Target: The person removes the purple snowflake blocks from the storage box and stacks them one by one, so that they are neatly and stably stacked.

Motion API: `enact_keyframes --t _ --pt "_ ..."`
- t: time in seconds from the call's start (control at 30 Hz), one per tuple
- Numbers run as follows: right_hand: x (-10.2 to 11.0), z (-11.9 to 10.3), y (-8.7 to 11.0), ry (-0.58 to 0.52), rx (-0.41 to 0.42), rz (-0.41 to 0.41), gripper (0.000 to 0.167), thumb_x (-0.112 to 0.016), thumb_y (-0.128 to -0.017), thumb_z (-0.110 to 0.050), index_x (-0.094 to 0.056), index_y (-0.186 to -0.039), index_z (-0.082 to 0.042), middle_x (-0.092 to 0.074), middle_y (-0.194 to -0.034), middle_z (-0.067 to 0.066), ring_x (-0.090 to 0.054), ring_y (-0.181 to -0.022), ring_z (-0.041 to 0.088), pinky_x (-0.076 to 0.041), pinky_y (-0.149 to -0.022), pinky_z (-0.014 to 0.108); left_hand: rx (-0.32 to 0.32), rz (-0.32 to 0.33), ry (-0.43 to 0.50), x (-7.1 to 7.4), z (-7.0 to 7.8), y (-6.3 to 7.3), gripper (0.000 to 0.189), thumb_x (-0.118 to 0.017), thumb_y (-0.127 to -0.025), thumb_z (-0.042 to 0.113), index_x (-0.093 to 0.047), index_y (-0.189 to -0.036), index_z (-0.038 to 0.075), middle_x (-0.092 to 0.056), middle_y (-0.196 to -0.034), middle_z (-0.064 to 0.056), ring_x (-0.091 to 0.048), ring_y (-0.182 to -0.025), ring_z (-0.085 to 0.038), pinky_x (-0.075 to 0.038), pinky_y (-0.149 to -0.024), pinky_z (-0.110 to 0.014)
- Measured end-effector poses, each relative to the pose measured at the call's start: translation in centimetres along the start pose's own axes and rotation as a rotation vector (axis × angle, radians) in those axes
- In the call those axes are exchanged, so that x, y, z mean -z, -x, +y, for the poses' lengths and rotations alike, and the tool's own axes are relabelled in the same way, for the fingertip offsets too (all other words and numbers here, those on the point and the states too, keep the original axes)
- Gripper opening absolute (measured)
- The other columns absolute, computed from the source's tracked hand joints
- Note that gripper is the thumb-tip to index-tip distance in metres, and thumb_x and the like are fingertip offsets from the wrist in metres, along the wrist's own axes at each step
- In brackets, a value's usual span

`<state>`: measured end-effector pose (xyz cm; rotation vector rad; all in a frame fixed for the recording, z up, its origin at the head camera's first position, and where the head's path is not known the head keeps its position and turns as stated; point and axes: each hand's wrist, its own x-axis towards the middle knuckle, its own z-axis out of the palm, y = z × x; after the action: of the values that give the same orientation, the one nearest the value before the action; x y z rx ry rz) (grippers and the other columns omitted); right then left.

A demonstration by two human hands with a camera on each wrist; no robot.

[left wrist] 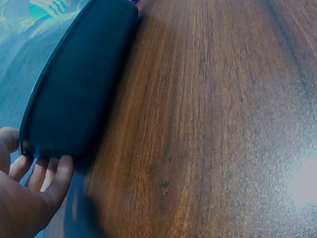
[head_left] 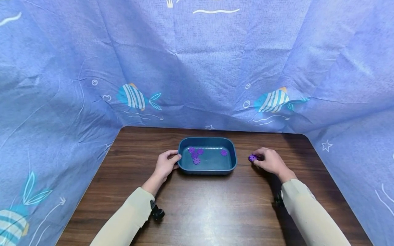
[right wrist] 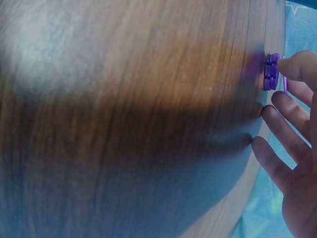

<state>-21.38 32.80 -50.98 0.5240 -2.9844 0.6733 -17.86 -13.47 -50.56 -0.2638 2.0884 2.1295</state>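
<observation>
A dark teal rectangular bin point(head_left: 207, 172) rests on the table with several purple flower-shaped plastic pieces point(head_left: 196, 161) inside, most grouped at the left and one apart at the right. My left hand point(head_left: 165, 165) grips the bin's left end, thumb at the rim and fingers against the outer wall point(left wrist: 74, 84). To the right of the bin, my right hand point(head_left: 271, 161) pinches a small stack of purple flower-shaped pieces point(right wrist: 271, 72) at the tabletop between thumb and index finger. The other fingertips of that hand touch the wood. How many pieces are stacked cannot be told.
The brown wood-grain table point(head_left: 203, 205) ends at a far edge close behind the bin. Blue fabric with fish prints point(head_left: 203, 68) hangs around its back and sides. A black wrist device point(head_left: 157, 212) sits below the left cuff.
</observation>
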Motion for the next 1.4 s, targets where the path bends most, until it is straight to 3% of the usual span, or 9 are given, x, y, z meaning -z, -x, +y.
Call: enact_keyframes --t 0.57,0.77,1.03,1.2,1.4 --pt "-0.1 -0.4 -0.2 0.036 -0.027 -0.032 0.033 -0.077 -0.086 -0.024 -0.075 -0.116 -0.008 -0.074 -0.110 0.011 -0.068 -0.101 0.031 -0.056 -0.089 0.053 0.014 -0.003 -0.012 0.0 -0.4 -0.3 0.041 -0.067 -0.100 0.010 -0.060 -0.137 -0.005 -0.063 -0.131 -0.031 -0.069 -0.110 -0.030 -0.064 -0.081 -0.034" --pt "-0.1 -0.3 -0.3 0.038 -0.034 -0.037 0.033 -0.076 -0.087 -0.024 -0.075 -0.117 -0.009 -0.074 -0.111 0.011 -0.068 -0.104 0.031 -0.055 -0.091 0.054 0.020 -0.022 -0.012 -0.2 1.1 0.6 0.040 -0.064 -0.101 0.006 -0.057 -0.137 -0.010 -0.060 -0.132 -0.035 -0.067 -0.112 -0.036 -0.064 -0.083 -0.037" --pt "-0.1 -0.2 -0.4 0.033 -0.049 -0.065 0.034 -0.076 -0.089 -0.023 -0.074 -0.119 -0.008 -0.074 -0.113 0.013 -0.068 -0.105 0.033 -0.054 -0.092 0.056 -0.001 -0.025 -0.011 -0.4 2.3 1.6 0.040 -0.064 -0.100 0.005 -0.057 -0.135 -0.013 -0.061 -0.129 -0.036 -0.069 -0.109 -0.034 -0.064 -0.083 -0.038" --pt "0.0 -0.3 -0.5 0.032 -0.061 -0.076 0.034 -0.076 -0.089 -0.024 -0.074 -0.120 -0.008 -0.074 -0.114 0.013 -0.068 -0.105 0.032 -0.054 -0.092 0.057 0.029 -0.025 -0.016 -0.2 1.2 0.5 0.040 -0.064 -0.100 0.005 -0.057 -0.137 -0.010 -0.059 -0.133 -0.036 -0.066 -0.115 -0.037 -0.063 -0.087 -0.040" --pt "0.0 -0.4 -0.4 0.033 -0.060 -0.076 0.034 -0.076 -0.089 -0.024 -0.074 -0.119 -0.008 -0.074 -0.113 0.012 -0.068 -0.103 0.031 -0.055 -0.091 0.056 0.020 -0.007 -0.007 0.0 0.0 -0.2 0.040 -0.067 -0.100 0.009 -0.060 -0.136 -0.007 -0.062 -0.131 -0.032 -0.069 -0.109 -0.031 -0.063 -0.086 -0.039"
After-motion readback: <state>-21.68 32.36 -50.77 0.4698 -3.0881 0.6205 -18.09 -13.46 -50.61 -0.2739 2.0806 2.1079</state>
